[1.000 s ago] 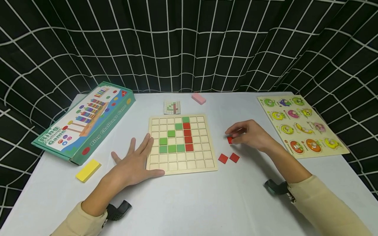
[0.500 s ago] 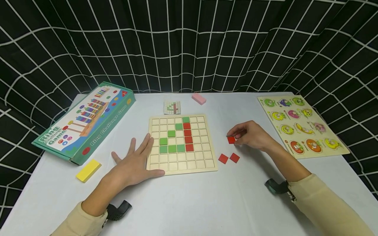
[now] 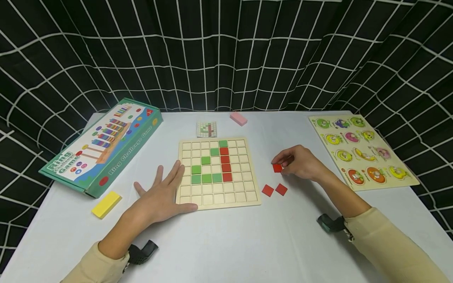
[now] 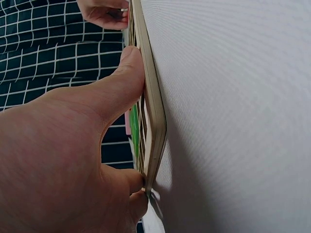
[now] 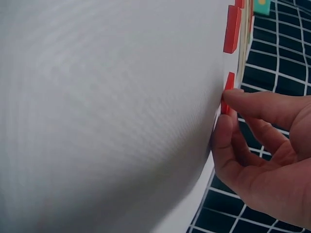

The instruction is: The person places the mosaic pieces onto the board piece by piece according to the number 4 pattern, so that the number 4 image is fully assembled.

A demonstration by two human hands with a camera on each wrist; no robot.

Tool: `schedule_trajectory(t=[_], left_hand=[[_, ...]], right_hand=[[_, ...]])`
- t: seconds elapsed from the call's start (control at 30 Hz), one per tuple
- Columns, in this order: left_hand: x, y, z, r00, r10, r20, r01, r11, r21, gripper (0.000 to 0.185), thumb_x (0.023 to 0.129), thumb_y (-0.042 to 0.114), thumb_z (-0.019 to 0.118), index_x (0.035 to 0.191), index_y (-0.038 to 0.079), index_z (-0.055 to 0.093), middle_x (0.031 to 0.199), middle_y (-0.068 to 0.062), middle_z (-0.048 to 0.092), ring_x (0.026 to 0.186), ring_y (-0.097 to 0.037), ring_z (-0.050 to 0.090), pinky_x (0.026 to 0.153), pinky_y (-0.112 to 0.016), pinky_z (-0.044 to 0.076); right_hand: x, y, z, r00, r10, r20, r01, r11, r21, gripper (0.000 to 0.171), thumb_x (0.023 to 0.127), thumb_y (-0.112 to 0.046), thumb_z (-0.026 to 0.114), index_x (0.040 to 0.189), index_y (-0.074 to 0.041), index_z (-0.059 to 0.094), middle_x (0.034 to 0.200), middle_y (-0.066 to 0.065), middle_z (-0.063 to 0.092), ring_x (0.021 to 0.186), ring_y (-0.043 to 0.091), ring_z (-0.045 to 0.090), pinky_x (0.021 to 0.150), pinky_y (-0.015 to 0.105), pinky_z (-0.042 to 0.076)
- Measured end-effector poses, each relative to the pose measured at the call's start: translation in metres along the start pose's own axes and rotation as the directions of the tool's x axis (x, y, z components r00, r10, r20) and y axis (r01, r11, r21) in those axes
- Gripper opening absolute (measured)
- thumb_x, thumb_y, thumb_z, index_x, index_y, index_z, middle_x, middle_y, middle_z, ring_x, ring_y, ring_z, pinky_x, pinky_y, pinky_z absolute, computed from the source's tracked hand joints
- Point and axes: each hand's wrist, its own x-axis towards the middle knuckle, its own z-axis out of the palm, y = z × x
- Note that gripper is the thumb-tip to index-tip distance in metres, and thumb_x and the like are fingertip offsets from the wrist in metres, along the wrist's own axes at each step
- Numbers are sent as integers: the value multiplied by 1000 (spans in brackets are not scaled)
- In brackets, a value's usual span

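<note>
My left hand point(image 3: 157, 202) lies spread at the near-left corner of a wooden grid board point(image 3: 230, 197), fingers straight. In the left wrist view its thumb point(image 4: 127, 65) rests on the board's edge. Several green tiles point(image 3: 206, 178) and red tiles point(image 3: 225, 167) sit in the board's squares, the red ones in a column. To the right of the board, my right hand point(image 3: 301, 163) pinches a square red tile point(image 3: 277, 168) between thumb and fingertips, low over the white cloth. The right wrist view shows this tile point(image 5: 229, 82) from its edge. Two loose red tiles point(image 3: 274, 190) lie nearer me.
Behind the board are a small pattern card point(image 3: 206, 129) and a pink block point(image 3: 238, 118). A green game box point(image 3: 102, 145) and a yellow block point(image 3: 106, 204) lie on the left. On the far right is a fruit puzzle board point(image 3: 361, 151). Gridded black cloth point(image 3: 226, 55) hangs behind.
My right hand has shifted very slightly right, and the red tile at its fingertips shows more fully than a second ago. The left hand and the board have stayed put.
</note>
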Motion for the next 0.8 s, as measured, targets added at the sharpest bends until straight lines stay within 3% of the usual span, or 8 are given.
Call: schedule_trajectory(t=[0.8], left_hand=[[0,0,1,1000,-2,1,2,1000,-6,124,80,80,68,169,15,9,178,-2,-3,159,-52,-6,95,-96,-8]], right_hand=[[-1,-21,6,999,-36,28,35,999,36,32,85,2,76,116,-7,80,108,12,75,93,26,64,72,28,55]])
